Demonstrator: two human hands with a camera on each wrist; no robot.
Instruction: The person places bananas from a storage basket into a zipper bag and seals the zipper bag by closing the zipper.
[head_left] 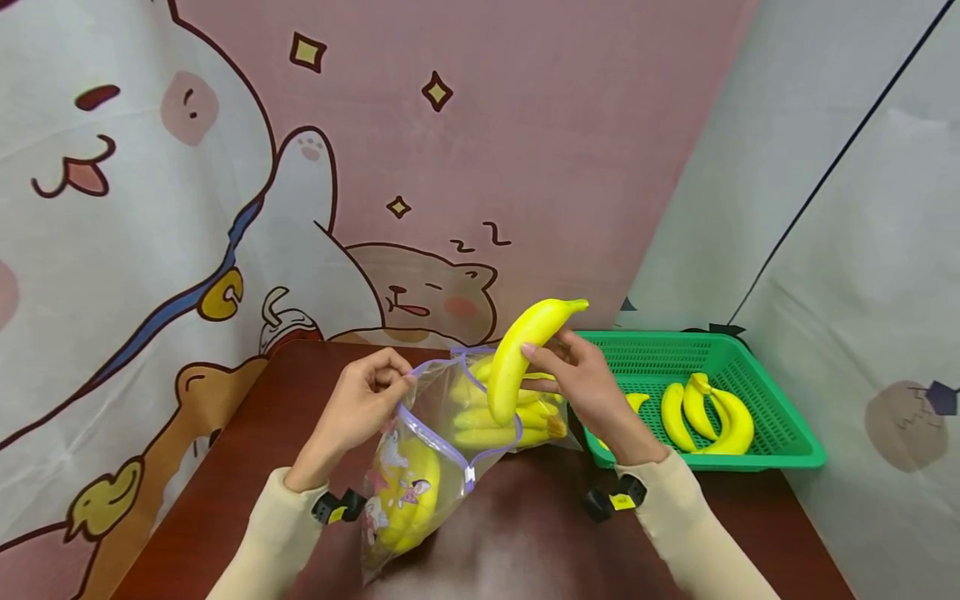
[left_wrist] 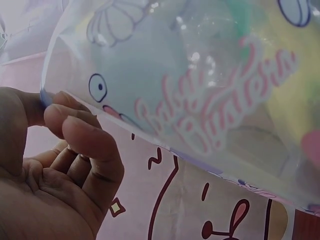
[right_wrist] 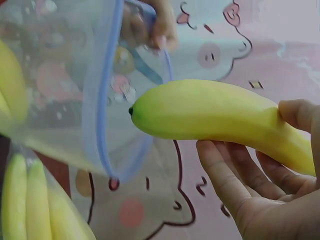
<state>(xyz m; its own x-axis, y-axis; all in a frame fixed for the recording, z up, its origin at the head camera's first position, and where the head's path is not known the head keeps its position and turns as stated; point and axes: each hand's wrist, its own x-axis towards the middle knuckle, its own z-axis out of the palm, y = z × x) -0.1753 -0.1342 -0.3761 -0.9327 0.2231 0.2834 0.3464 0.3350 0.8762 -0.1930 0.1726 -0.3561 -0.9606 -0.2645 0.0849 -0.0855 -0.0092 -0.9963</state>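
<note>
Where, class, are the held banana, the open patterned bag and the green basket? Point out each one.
Held banana [right_wrist: 212,111]: right wrist view, middle of its peel.
Open patterned bag [right_wrist: 101,110]: right wrist view, zip edge of its mouth.
Green basket [head_left: 772,461]: head view, near rim.

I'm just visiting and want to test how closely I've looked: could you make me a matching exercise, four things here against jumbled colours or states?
Things:
1. Left hand
2. Table
3. Right hand
4. Basket

Colours or states:
A. Holds up a single banana
B. Green, with loose bananas inside
C. Grips the edge of a clear bag with purple trim
D. Dark reddish brown

Right pairs: 1-C, 2-D, 3-A, 4-B
</note>
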